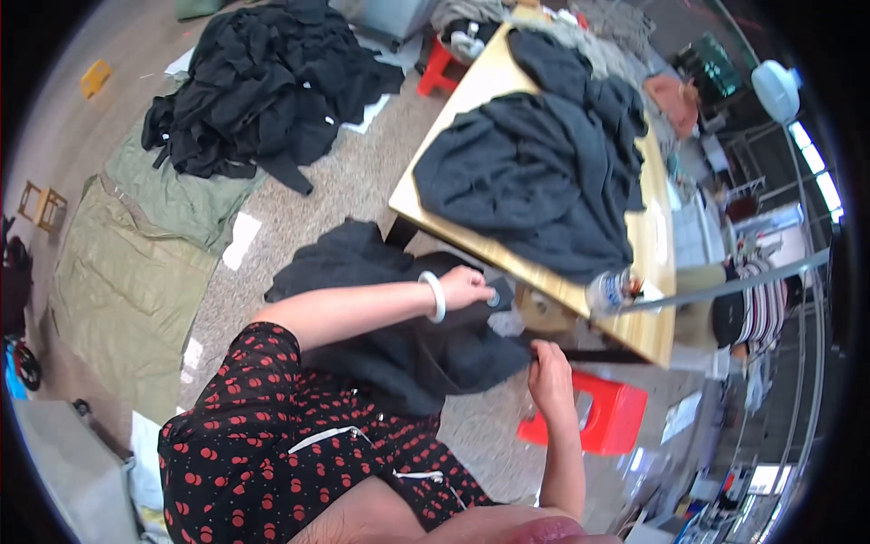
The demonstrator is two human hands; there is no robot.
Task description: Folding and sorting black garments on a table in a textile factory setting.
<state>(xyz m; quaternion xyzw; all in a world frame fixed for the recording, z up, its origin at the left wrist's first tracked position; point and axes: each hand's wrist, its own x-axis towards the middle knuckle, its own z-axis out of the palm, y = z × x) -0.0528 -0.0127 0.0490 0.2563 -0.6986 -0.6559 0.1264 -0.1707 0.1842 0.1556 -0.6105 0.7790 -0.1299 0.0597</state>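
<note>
Down on the person's lap and knees lies a dark charcoal knitted garment (399, 349), bunched in loose folds, one end trailing toward the speckled grey floor (353, 195) and the other reaching up toward the near edge of the long yellow wooden bench (648, 263). The left hand (467, 288), with a pale white bangle (436, 296) round its wrist, is closed on the upper edge of that garment, fingers curled and pinching the fabric just below the bench edge. The right hand (548, 376) sits lower and to the right, its fingers bent round the garment's other edge, just above a red plastic stool (603, 417); how tightly it grips cannot be told.

On the bench top a second heap of dark grey knitwear (535, 181) spreads across most of the surface, well apart from the hands. A small clear bottle with a printed label (609, 290) stands at the bench's near corner, close to the left hand but not touching it.

Across the floor, a large pile of black garments (263, 86) rests partly on an olive-green cloth sheet (136, 263). White paper scraps (241, 240) lie scattered beside it. The person wears a black dress with red dots (281, 435).
</note>
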